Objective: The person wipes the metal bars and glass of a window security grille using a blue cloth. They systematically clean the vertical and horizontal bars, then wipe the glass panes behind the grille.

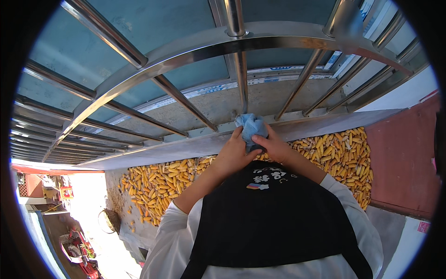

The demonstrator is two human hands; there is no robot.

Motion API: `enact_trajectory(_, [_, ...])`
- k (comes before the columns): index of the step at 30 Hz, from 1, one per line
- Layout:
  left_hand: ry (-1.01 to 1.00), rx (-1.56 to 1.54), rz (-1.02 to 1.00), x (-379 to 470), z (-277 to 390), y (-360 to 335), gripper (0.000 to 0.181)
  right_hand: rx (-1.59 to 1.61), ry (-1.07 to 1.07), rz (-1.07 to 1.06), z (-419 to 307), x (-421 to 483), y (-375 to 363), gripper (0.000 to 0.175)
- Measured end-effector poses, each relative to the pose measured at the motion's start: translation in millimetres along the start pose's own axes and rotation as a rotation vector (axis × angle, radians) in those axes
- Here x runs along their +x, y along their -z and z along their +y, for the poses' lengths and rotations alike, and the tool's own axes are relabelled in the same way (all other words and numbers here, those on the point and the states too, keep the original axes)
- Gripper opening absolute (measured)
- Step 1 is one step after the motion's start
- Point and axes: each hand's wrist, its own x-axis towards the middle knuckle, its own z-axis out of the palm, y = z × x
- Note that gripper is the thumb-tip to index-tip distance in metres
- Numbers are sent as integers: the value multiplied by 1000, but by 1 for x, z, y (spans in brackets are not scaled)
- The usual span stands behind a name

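Note:
A bunched blue cloth (251,127) is gripped between my two hands at the foot of an upright metal bar (241,83). My left hand (237,148) holds its left side, thumb towards me. On the other side, my right hand (275,143) has its thumb pressed on the cloth's front. The bar belongs to a shiny window grille, whose curved crossbar (195,52) runs above my hands. The cloth reaches the grille's bottom rail (296,117); whether it wraps the bar's base is hidden.
Ears of corn (163,185) cover the ground below the sill (212,101). To the right stands a reddish-brown panel (404,157). A basket (112,220) lies on the left, near sunlit ground. Behind the grille is window glass (167,17).

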Motion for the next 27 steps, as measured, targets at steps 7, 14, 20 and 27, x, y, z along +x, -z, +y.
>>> enact_trajectory(7, [-107, -54, 556, 14, 36, 93, 30, 152, 432, 306, -60, -4, 16, 36])
enact_trajectory(14, [-432, -173, 787, 57, 67, 119, 30, -605, 965, 330, -126, 23, -39, 51])
enact_trajectory(20, [-419, -437, 503, 81, 87, 115, 32, -617, 626, 323, -47, 39, -26, 51])
enact_trajectory(27, [-320, -695, 471, 102, 85, 88, 18, -749, 393, 324, 24, 39, 13, 52])
